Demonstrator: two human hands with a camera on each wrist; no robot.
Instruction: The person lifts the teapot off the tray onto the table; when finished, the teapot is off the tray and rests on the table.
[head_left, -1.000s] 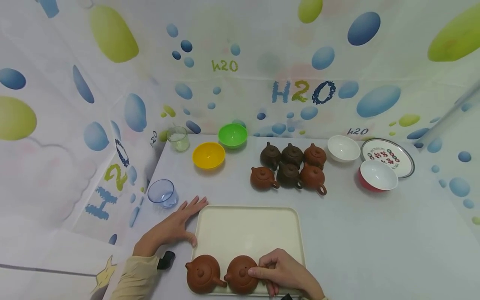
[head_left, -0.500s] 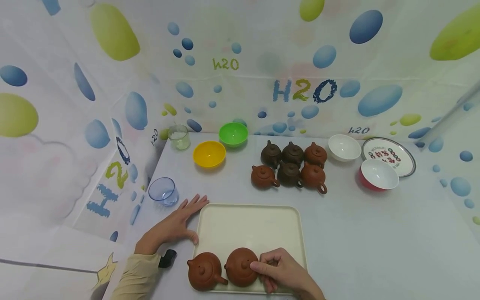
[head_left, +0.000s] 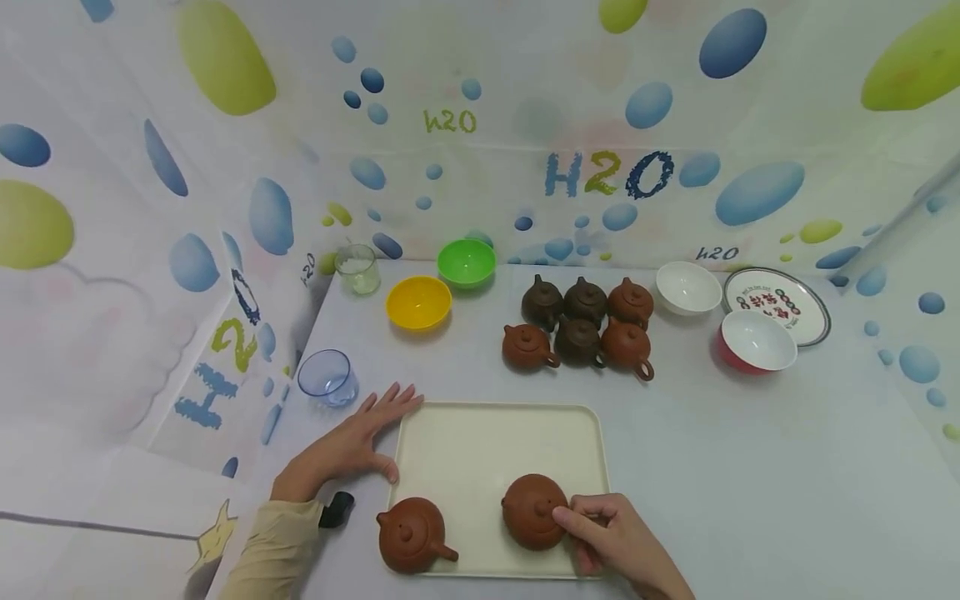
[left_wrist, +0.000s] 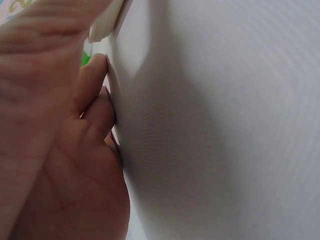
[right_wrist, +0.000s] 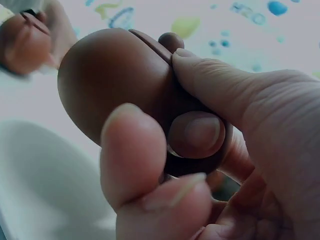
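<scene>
Head view: two of eight teapots on tray, six still behind it.
Right hand grips teapot by its handle at tray's near-right; left hand lies flat, fingers straight, touching tray's left rim.

The teapot in the right hand looks like unglazed brown clay, matt and smooth, with a soft sheen on its lid. The second teapot has the same matt clay skin. The tray is cream plastic, smooth with a dull satin finish. The table looks smooth, pale and matt. The yellow bowl and green bowl are glossy plastic. The white bowl looks like glazed, shiny ceramic. The cup is clear, bluish and glassy. The left hand's sleeve is beige cloth.
</scene>
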